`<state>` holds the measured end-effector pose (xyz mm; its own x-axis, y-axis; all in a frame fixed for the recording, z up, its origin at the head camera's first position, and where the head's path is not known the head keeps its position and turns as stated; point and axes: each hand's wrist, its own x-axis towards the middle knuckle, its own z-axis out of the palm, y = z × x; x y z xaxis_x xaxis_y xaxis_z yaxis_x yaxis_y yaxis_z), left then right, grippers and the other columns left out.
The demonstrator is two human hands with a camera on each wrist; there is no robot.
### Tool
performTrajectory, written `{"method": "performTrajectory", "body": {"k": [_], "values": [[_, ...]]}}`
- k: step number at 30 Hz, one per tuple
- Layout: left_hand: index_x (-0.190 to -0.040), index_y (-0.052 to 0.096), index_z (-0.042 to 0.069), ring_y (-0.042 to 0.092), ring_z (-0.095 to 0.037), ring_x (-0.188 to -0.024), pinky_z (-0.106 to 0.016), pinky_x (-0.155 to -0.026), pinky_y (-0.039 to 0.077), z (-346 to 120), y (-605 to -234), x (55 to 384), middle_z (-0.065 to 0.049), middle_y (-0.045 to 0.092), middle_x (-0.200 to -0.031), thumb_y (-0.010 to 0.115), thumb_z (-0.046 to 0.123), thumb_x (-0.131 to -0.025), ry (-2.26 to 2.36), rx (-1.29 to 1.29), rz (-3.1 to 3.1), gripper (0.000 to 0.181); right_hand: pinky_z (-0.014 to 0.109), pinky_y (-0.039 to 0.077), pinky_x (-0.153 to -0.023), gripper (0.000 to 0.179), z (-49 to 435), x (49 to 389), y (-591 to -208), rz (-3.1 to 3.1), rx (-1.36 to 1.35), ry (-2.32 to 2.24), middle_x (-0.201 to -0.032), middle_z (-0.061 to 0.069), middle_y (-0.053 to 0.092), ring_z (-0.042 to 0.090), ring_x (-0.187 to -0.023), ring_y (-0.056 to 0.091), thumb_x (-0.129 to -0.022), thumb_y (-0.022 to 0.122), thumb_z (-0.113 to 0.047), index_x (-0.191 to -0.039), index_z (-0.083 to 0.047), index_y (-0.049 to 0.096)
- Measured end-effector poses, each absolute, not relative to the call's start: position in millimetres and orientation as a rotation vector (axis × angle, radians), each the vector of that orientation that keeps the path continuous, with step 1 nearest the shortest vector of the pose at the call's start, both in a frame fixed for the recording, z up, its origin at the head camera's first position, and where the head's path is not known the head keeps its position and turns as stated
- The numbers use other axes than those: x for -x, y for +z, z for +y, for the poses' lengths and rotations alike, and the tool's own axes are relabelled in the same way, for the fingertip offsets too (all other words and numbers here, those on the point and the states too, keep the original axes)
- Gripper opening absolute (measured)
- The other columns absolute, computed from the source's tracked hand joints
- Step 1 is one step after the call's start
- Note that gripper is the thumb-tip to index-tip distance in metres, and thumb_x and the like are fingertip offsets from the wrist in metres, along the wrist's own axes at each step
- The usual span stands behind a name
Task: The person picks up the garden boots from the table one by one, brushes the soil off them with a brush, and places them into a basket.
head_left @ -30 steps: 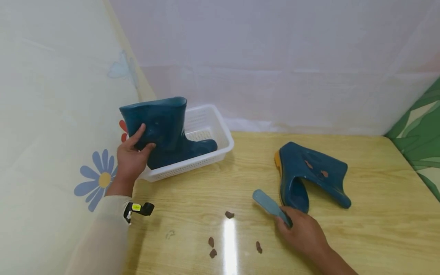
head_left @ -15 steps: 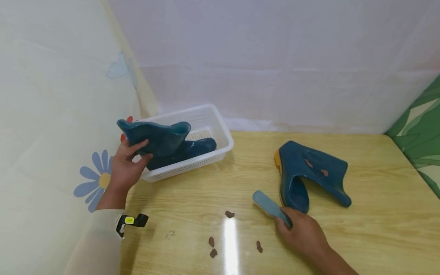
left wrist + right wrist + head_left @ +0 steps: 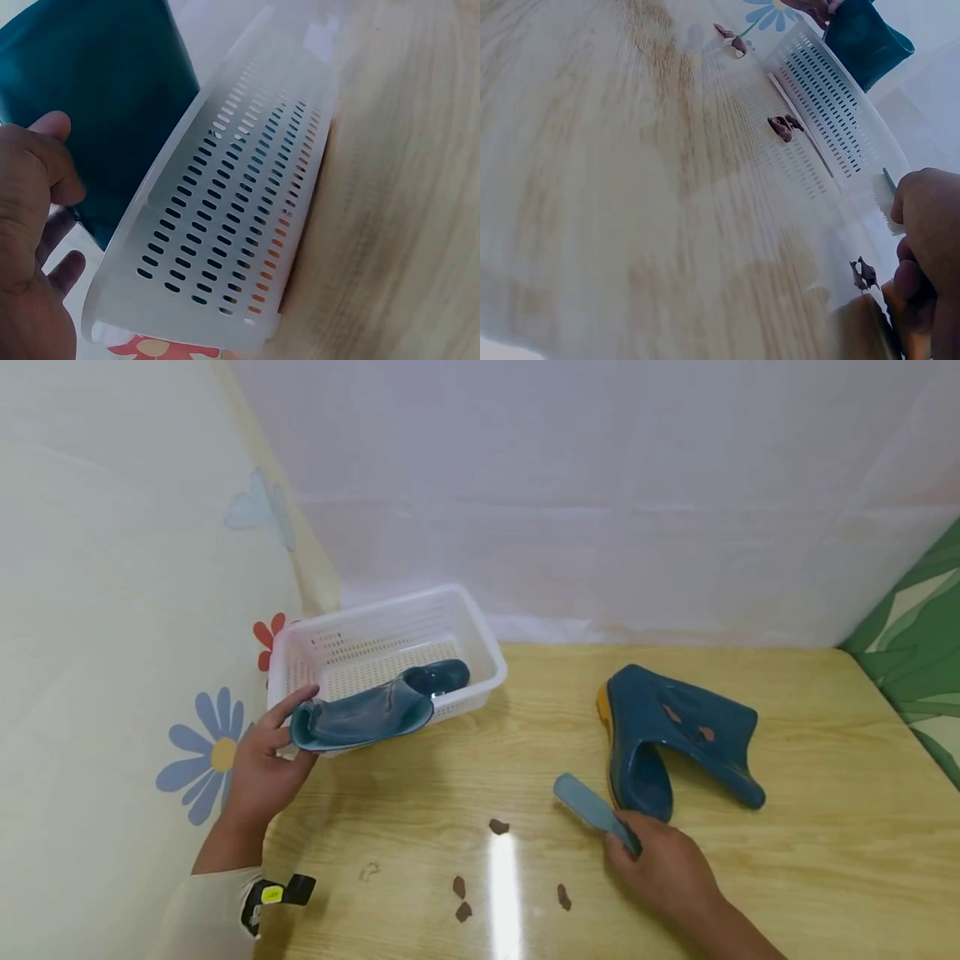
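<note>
A dark teal rubber boot (image 3: 367, 714) lies tipped in the white basket (image 3: 491, 672), its shaft leaning over the near rim and its toe toward the right. My left hand (image 3: 270, 768) pinches the edge of the shaft at its open end; the left wrist view shows thumb and fingers at the boot's corner. My right hand (image 3: 663, 864) grips a brush with a blue-grey back (image 3: 585, 803) by its handle; pale bristles (image 3: 885, 202) show in the right wrist view. Beside that hand, a second rubber boot (image 3: 675, 727) with a yellow sole lies on its side, bearing brown flakes.
Several brown flakes (image 3: 459, 887) are scattered on the wooden table (image 3: 420, 827) between the hands. A pale wall sheet (image 3: 585, 527) rises behind the table, and a flower-printed sheet (image 3: 112, 652) stands close at the left.
My left hand has moved down and toward me, tipping the boot from upright in the basket to leaning over its near rim. The right hand and brush have stayed nearly still.
</note>
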<state>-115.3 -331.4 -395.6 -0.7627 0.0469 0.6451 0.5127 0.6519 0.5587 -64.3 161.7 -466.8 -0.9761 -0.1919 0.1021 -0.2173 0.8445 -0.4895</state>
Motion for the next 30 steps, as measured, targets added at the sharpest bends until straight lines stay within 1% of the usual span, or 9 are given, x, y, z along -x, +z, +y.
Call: {"method": "performTrajectory", "body": {"k": [4, 6, 8, 12, 16, 19, 23, 26, 30], "values": [[-0.069, 0.074, 0.007, 0.058, -0.017, -0.124, -0.012, -0.077, 0.043, -330.8, -404.6, 103.3, -0.015, 0.065, -0.134, 0.062, -0.024, -0.080, -0.890, 0.362, -2.197, 0.034, 0.047, 0.057, -0.077, 0.033, 162.5, 63.6, -466.0, -2.972, -0.328, 0.799, -0.109, 0.009, 0.074, 0.025, -0.092, 0.071, -0.092, 0.075, -0.025, -0.119, -0.005, 0.073], [-0.061, 0.065, 0.005, 0.060, -0.009, -0.110, -0.012, -0.059, 0.033, -326.5, -406.7, 96.2, -0.017, 0.069, -0.126, 0.051, -0.022, -0.081, -0.837, 0.258, -2.116, 0.036, 0.047, 0.057, -0.076, 0.033, 162.9, 63.2, -465.9, -2.962, -0.332, 0.802, -0.107, 0.009, 0.074, 0.025, -0.091, 0.071, -0.092, 0.075, -0.025, -0.118, -0.005, 0.074], [-0.059, 0.061, 0.000, 0.059, -0.001, -0.097, -0.016, -0.052, 0.023, -318.0, -404.6, 89.3, -0.020, 0.072, -0.115, 0.042, -0.018, -0.082, -0.831, 0.149, -2.004, 0.035, 0.047, 0.057, -0.076, 0.033, 163.6, 63.3, -465.3, -2.949, -0.335, 0.806, -0.106, 0.009, 0.074, 0.025, -0.090, 0.071, -0.091, 0.075, -0.024, -0.117, -0.004, 0.074], [-0.061, 0.058, -0.010, 0.061, -0.003, -0.094, -0.020, -0.070, 0.039, -285.1, -387.1, 76.3, -0.027, 0.072, -0.094, 0.037, -0.015, -0.085, -0.865, 0.032, -1.738, 0.033, 0.048, 0.057, -0.076, 0.034, 166.6, 62.9, -462.9, -2.949, -0.320, 0.813, -0.108, 0.010, 0.074, 0.027, -0.092, 0.071, -0.091, 0.075, -0.024, -0.118, -0.004, 0.074], [-0.071, 0.055, -0.014, 0.060, -0.018, -0.092, -0.029, -0.091, 0.041, -240.3, -366.9, 64.0, -0.023, 0.067, -0.083, 0.041, -0.013, -0.084, -0.780, -0.034, -1.471, 0.019, 0.050, 0.056, -0.078, 0.035, 170.3, 60.9, -461.4, -2.980, -0.300, 0.843, -0.110, 0.011, 0.074, 0.028, -0.095, 0.071, -0.093, 0.074, -0.026, -0.120, -0.004, 0.073], [-0.070, 0.051, -0.005, 0.053, -0.029, -0.076, -0.032, -0.083, 0.037, -207.0, -360.8, 59.4, -0.016, 0.060, -0.075, 0.044, -0.009, -0.080, -0.679, 0.092, -1.323, 0.013, 0.052, 0.056, -0.081, 0.037, 175.0, 57.6, -460.2, -2.988, -0.274, 0.872, -0.112, 0.012, 0.073, 0.031, -0.099, 0.070, -0.094, 0.074, -0.027, -0.122, -0.004, 0.072], [-0.065, 0.053, 0.007, 0.046, -0.030, -0.062, -0.034, -0.069, 0.034, -167.8, -363.7, 61.8, -0.010, 0.056, -0.068, 0.046, -0.004, -0.078, -0.593, 0.596, -1.277, 0.019, 0.055, 0.055, -0.084, 0.039, 182.8, 53.0, -455.8, -2.985, -0.223, 0.898, -0.116, 0.017, 0.072, 0.035, -0.103, 0.069, -0.095, 0.073, -0.025, -0.126, -0.001, 0.070], [-0.070, 0.061, 0.009, 0.051, -0.023, -0.063, -0.033, -0.062, 0.037, -147.7, -377.5, 66.4, -0.007, 0.060, -0.073, 0.046, -0.004, -0.081, -0.605, 0.947, -1.437, 0.023, 0.056, 0.054, -0.085, 0.041, 186.4, 51.1, -451.7, -2.990, -0.188, 0.902, -0.118, 0.020, 0.071, 0.038, -0.105, 0.068, -0.095, 0.072, -0.023, -0.128, 0.001, 0.068], [-0.087, 0.069, 0.014, 0.060, -0.018, -0.077, -0.033, -0.066, 0.047, -131.7, -402.3, 71.8, -0.001, 0.066, -0.091, 0.048, -0.001, -0.084, -0.643, 1.126, -1.952, 0.026, 0.059, 0.052, -0.087, 0.043, 189.8, 51.7, -447.9, -3.002, -0.127, 0.896, -0.120, 0.026, 0.069, 0.044, -0.108, 0.066, -0.097, 0.070, -0.024, -0.129, 0.004, 0.066]]}}
